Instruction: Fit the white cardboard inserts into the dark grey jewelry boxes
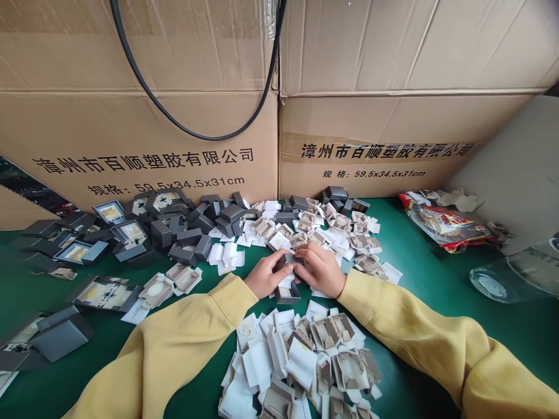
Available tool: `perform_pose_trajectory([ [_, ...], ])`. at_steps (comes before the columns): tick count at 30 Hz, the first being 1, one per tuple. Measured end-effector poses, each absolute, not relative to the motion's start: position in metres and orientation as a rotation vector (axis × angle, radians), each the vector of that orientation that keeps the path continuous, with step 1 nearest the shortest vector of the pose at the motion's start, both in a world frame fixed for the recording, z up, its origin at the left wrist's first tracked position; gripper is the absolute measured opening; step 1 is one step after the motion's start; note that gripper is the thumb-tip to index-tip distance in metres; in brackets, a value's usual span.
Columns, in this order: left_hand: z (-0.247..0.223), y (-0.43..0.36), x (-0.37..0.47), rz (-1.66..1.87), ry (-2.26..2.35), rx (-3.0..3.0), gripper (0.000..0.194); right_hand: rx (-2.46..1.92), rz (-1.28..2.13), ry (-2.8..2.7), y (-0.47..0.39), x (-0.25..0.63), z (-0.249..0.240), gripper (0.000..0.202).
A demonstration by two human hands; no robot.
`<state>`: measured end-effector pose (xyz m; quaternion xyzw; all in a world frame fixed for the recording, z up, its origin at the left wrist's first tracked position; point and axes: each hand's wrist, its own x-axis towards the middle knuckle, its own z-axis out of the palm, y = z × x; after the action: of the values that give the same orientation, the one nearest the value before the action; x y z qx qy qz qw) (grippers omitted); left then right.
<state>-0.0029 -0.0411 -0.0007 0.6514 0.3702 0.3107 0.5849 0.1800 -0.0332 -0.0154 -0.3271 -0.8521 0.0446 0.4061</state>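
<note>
Gripping, left hand (267,277): its thumb and fingers are bending close around one side of a small dark grey box (288,299), leaving little gap.
Gripping, right hand (322,272): it is pinching the same box from the other side, fingers curled in; exactly what the fingertips are pressing is hard to make out behind the knuckles.
Box in hand: it is standing open at the middle of the green worktop (428,272), white lining showing, its lower part facing the wearer; work on it is seemingly sitting partway.
Near pile: cardboard inserts (345,372) and white cards (301,364) are lying loose in front of the box, between the yellow sleeves (186,331).
Far pile: more folded inserts (305,222) are spreading beyond the hands, so plenty of loose pieces are apparently waiting.
Boxes on the left: many dark grey boxes (161,233) are crowding together, some gaping with pale interiors, others looking closed; the lot is appearing mixed rather than finished.
Edges: two large cartons (196,116) are standing behind, a black cable (212,138) is hanging across one, and a red food bag (445,224) is resting at the right near a clear container (510,279).
</note>
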Motion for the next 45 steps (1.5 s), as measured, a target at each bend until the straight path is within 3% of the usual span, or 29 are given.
perform_pose_trajectory([
  [13, -0.013, -0.031, -0.002, 0.909, 0.856, 1.031, 0.049, -1.199, 0.018, -2.218, -0.017, 0.180, -0.021, 0.026],
  [29, -0.002, -0.033, 0.000, 1.008, 0.836, 0.887, 0.046, -1.048, 0.288, -1.836, -0.019, 0.182, -0.014, 0.006],
  [37, -0.002, -0.034, 0.000, 0.997, 0.819, 0.875, 0.047, -1.183, 0.413, -1.647, -0.016, 0.184, -0.019, 0.018],
  [45, -0.010, -0.033, -0.003, 0.948, 0.860, 0.937, 0.049, -1.143, 0.582, -1.816, -0.018, 0.182, -0.014, 0.030],
])
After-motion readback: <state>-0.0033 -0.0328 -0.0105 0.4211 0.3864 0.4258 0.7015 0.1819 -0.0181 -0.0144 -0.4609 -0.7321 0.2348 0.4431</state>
